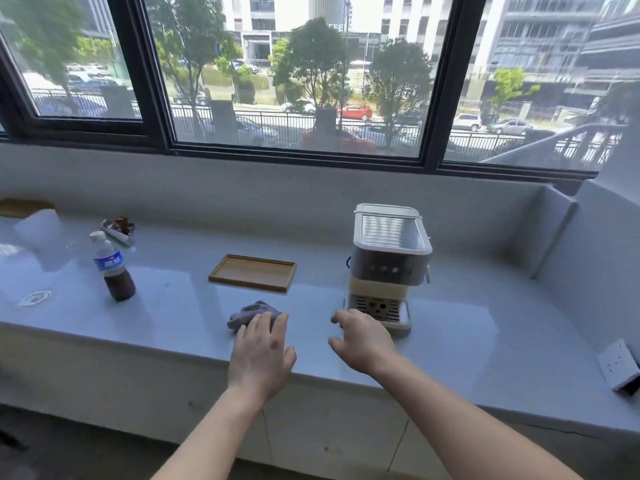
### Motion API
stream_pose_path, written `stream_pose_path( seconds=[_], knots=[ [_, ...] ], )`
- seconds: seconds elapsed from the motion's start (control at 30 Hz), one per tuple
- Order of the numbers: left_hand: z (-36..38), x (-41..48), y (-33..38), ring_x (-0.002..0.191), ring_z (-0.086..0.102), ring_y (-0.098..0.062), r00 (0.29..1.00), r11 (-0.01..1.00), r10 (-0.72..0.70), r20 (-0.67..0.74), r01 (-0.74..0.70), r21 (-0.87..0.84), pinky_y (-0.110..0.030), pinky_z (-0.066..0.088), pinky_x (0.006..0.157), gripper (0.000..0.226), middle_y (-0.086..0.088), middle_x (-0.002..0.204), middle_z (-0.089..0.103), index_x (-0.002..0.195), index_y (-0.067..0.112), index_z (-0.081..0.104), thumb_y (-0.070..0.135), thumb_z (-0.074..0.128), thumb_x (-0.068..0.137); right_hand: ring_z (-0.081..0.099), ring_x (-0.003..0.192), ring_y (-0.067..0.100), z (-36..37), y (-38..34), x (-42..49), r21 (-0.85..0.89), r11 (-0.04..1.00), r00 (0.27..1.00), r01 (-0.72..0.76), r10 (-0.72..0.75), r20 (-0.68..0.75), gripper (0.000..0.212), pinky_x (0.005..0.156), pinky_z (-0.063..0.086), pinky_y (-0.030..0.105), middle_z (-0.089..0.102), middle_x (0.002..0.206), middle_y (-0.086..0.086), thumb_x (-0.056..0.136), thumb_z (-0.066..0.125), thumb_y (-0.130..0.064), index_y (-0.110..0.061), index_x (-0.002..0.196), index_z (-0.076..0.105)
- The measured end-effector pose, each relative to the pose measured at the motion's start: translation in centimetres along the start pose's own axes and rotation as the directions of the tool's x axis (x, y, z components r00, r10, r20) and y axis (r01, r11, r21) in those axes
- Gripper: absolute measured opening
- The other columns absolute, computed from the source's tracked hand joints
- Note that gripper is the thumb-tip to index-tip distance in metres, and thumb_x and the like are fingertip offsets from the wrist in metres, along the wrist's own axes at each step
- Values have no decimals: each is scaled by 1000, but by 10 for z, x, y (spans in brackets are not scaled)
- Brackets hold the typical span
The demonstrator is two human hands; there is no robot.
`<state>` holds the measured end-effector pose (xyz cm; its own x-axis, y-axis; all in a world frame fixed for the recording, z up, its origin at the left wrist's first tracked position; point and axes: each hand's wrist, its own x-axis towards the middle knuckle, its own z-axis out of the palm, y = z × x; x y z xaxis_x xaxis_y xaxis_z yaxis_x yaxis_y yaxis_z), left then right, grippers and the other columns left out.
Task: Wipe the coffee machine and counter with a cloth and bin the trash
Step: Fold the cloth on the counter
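A cream and steel coffee machine (389,261) stands on the pale counter (173,306) right of centre. A crumpled grey-purple cloth (251,313) lies on the counter near the front edge. My left hand (261,355) hovers over the cloth's near side with fingers spread, its fingertips at the cloth. My right hand (363,341) is open in front of the machine's drip tray, holding nothing. A plastic bottle (112,268) with dark liquid and a blue label stands at the left.
A shallow wooden tray (252,273) lies behind the cloth. At the back left sit a small wrapper-like item (119,228) and white paper (38,226). A round lid or film (34,298) lies at the far left. A white power socket (620,365) sits at the right edge. A window wall runs behind.
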<state>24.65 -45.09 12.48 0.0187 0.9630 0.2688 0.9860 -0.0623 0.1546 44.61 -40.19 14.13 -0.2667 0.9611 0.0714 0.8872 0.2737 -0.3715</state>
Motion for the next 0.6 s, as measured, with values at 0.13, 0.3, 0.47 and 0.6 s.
stream_pose_path(
  seconds=[0.13, 0.3, 0.47, 0.6],
  knots=[
    [4, 15, -26, 122, 46, -21, 1000, 1000, -4, 27, 4, -3, -36, 39, 102, 53, 2, 133, 51, 139, 25, 41, 38, 53, 88, 54, 116, 21, 13, -17, 29, -2, 1000, 1000, 8, -8, 17, 43, 90, 48, 37, 60, 124, -1, 88, 55, -37, -26, 130, 52],
    [22, 41, -62, 118, 48, -21, 994, 998, -68, 82, 67, 9, -34, 40, 100, 51, 1, 131, 51, 137, 26, 40, 36, 53, 88, 56, 115, 21, 42, -26, 77, 25, 999, 998, 27, -29, 60, 44, 91, 48, 37, 60, 127, -1, 89, 56, -37, -27, 131, 52],
    [52, 87, -103, 125, 43, -21, 978, 991, -134, 161, 127, 52, -34, 37, 104, 57, 0, 138, 44, 144, 26, 30, 39, 50, 92, 56, 115, 22, 78, -33, 139, 64, 997, 991, 51, -58, 121, 43, 91, 49, 37, 59, 128, -1, 90, 57, -37, -28, 132, 52],
    [76, 119, -127, 129, 41, -23, 955, 988, -151, 256, 142, 54, -35, 36, 106, 62, -2, 142, 41, 147, 28, 26, 38, 53, 93, 55, 117, 25, 109, -37, 180, 79, 995, 972, 67, -83, 218, 45, 92, 47, 36, 58, 129, 1, 89, 56, -36, -27, 133, 52]
  ],
)
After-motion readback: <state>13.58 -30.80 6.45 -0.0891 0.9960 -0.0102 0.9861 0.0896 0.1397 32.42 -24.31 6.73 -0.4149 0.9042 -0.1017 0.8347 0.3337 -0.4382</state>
